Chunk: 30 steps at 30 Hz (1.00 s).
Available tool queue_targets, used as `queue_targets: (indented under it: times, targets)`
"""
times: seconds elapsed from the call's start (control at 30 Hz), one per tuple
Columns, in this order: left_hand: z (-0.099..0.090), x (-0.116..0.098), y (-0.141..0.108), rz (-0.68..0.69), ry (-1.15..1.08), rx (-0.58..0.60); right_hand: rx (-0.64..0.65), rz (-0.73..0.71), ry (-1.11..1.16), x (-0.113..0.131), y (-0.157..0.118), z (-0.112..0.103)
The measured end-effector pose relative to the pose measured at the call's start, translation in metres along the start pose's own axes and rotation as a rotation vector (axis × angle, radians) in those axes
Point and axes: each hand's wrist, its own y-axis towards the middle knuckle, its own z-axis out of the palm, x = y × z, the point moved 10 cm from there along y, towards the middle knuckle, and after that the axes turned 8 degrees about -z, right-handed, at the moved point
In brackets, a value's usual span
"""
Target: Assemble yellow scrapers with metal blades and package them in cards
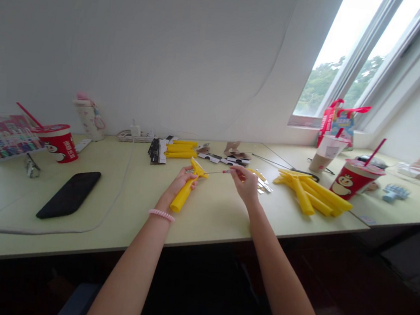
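My left hand (184, 182) is closed around a yellow T-shaped scraper (182, 196), its wide head pointing up and away and its round handle slanting toward me. In my right hand (244, 182), the fingers pinch a thin screwdriver (218, 172) with a reddish part near the fingertips. Its metal shaft points left, and the tip is at the scraper's head; whether it sits in a screw is too small to tell. Just beyond my right hand lie small flat pieces (264, 185), yellowish and silvery. More yellow T-shaped scrapers (306, 196) are heaped to the right.
At the back, yellow scrapers (181, 150) lie by black-and-white cards (158, 151), near torn packaging (235, 153). Red drink cups stand left (67, 149) and right (347, 181), with a paper cup (323, 158) behind. A black phone (69, 194) and a cable (113, 207) lie left.
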Motion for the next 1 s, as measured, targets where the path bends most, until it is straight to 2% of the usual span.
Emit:
queue_targets:
  times: [0.2, 0.5, 1.0]
  targets:
    - [0.0049, -0.0017, -0.0052, 0.017, 0.057, 0.0, -0.021, 0.015, 0.016, -0.0019, -0.0017, -0.0011]
    - [0.001, 0.0003, -0.0004, -0.005, 0.011, -0.014, 0.007, 0.099, 0.11, -0.0098, -0.0033, 0.0039]
    - [0.0036, -0.0018, -0.0054, 0.01, 0.032, -0.002, 0.031, 0.105, 0.137, -0.0088, -0.0022, 0.0075]
